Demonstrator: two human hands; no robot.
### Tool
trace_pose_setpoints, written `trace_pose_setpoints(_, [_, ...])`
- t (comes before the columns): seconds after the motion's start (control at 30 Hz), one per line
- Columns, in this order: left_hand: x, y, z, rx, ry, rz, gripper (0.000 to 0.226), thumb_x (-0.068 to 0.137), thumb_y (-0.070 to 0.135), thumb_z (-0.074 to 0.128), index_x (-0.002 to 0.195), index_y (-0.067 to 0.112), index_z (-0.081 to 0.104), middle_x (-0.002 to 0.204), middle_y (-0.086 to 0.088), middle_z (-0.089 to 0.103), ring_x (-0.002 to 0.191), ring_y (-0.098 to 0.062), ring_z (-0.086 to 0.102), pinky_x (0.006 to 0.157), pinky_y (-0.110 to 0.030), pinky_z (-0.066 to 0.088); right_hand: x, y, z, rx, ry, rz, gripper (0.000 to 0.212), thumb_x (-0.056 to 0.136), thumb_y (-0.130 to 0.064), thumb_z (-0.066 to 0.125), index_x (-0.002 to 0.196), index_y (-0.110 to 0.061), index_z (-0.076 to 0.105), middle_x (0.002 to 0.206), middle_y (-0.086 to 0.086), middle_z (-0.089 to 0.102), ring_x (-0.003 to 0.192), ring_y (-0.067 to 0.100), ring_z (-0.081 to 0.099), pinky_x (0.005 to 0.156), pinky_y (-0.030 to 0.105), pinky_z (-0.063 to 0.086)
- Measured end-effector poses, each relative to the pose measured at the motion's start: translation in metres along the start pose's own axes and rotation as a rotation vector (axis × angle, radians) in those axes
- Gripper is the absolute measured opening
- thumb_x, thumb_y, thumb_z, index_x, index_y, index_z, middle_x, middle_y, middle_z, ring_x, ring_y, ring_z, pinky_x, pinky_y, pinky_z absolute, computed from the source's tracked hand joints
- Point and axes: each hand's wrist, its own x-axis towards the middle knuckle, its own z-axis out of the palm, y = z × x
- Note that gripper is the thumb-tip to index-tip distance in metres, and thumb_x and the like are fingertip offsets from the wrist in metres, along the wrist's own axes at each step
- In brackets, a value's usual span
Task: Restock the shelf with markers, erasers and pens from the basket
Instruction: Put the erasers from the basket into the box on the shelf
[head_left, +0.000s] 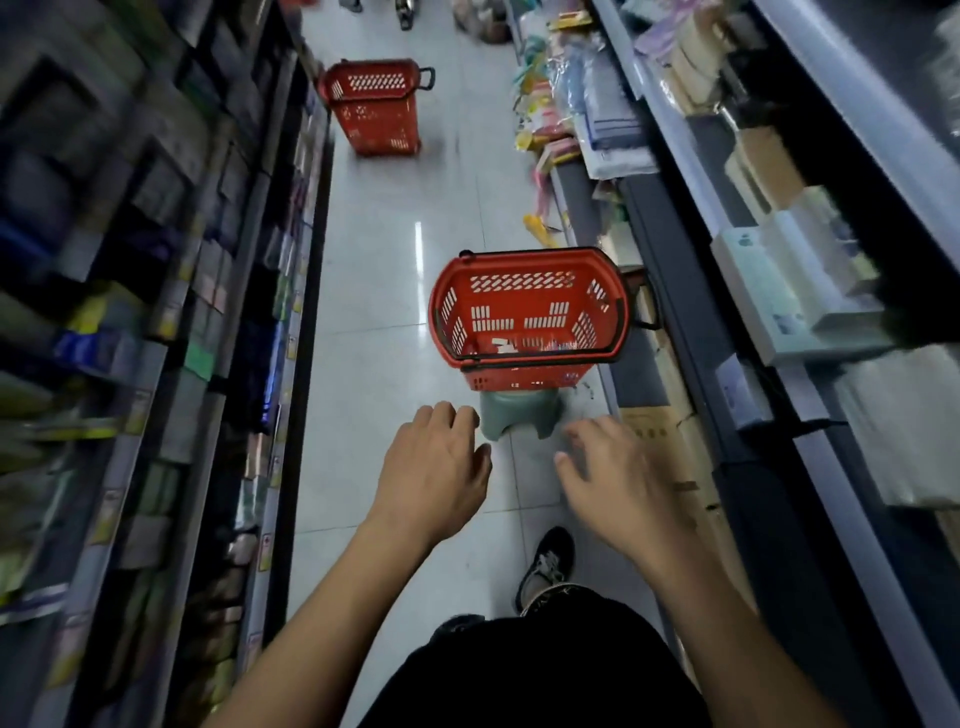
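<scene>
A red plastic basket (527, 293) stands on a small green stool (519, 418) in the aisle ahead of me. A few small items lie on its bottom; they are too blurred to name. My left hand (434, 470) and my right hand (618, 480) are both stretched forward, palms down, a little short of the basket and stool. Their fingers are loosely spread and hold nothing. Shelves of stationery run along the left (156, 312) and the right (779, 291) of the aisle.
A second red basket (376, 106) with a black handle stands farther down the tiled aisle. Cardboard boxes (670, 452) lie on the floor by the right shelf base. Coloured packets hang on the far right shelf. My black shoe (548, 564) is on the floor below.
</scene>
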Motion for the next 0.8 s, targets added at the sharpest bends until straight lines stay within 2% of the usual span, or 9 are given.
trace_pose_setpoints(0.2, [0.088, 0.018, 0.001, -0.003, -0.053, -0.022, 0.035, 0.102, 0.045, 0.047, 0.125, 0.019, 0.056, 0.114, -0.003, 0.062, 0.104, -0.027, 0.056, 0.083, -0.041, 0.049, 0.086, 0.033, -0.015, -0.015, -0.053, -0.032, 0.034, 0.095, -0.041, 0.054, 0.124, -0.023, 0.061, 0.112, -0.004, 0.058, 0.108, 0.017, 0.054, 0.086, 0.037, 0.054])
trace_pose_setpoints(0.37, [0.144, 0.022, 0.001, -0.035, -0.075, -0.066, 0.033, 0.1, 0.043, 0.049, 0.123, 0.019, 0.055, 0.117, -0.003, 0.061, 0.104, -0.028, 0.056, 0.082, -0.043, 0.05, 0.147, 0.053, -0.021, -0.017, -0.102, -0.024, 0.032, 0.096, -0.038, 0.056, 0.121, -0.021, 0.062, 0.114, -0.002, 0.059, 0.111, 0.018, 0.053, 0.089, 0.039, 0.053])
trace_pose_setpoints(0.57, [0.215, -0.005, 0.012, -0.079, -0.116, -0.09, 0.033, 0.099, 0.043, 0.047, 0.123, 0.021, 0.052, 0.121, -0.003, 0.061, 0.106, -0.026, 0.055, 0.085, -0.04, 0.05, 0.224, 0.058, -0.01, -0.024, -0.179, 0.002, 0.033, 0.095, -0.038, 0.058, 0.123, -0.022, 0.062, 0.111, -0.005, 0.058, 0.109, 0.017, 0.053, 0.089, 0.036, 0.052])
trace_pose_setpoints(0.7, [0.273, -0.032, 0.021, -0.151, -0.124, -0.08, 0.033, 0.101, 0.043, 0.048, 0.12, 0.017, 0.054, 0.118, -0.006, 0.062, 0.105, -0.026, 0.057, 0.084, -0.039, 0.05, 0.28, 0.052, -0.003, -0.056, -0.215, 0.015, 0.032, 0.096, -0.036, 0.059, 0.122, -0.019, 0.063, 0.111, -0.001, 0.059, 0.108, 0.021, 0.055, 0.093, 0.04, 0.05])
trace_pose_setpoints(0.8, [0.315, -0.053, 0.023, -0.182, -0.152, -0.067, 0.037, 0.102, 0.045, 0.049, 0.126, 0.016, 0.053, 0.121, -0.007, 0.062, 0.108, -0.026, 0.059, 0.089, -0.04, 0.053, 0.315, 0.048, -0.001, -0.086, -0.216, 0.046, 0.034, 0.097, -0.037, 0.058, 0.125, -0.019, 0.063, 0.112, -0.003, 0.06, 0.106, 0.018, 0.055, 0.09, 0.034, 0.048])
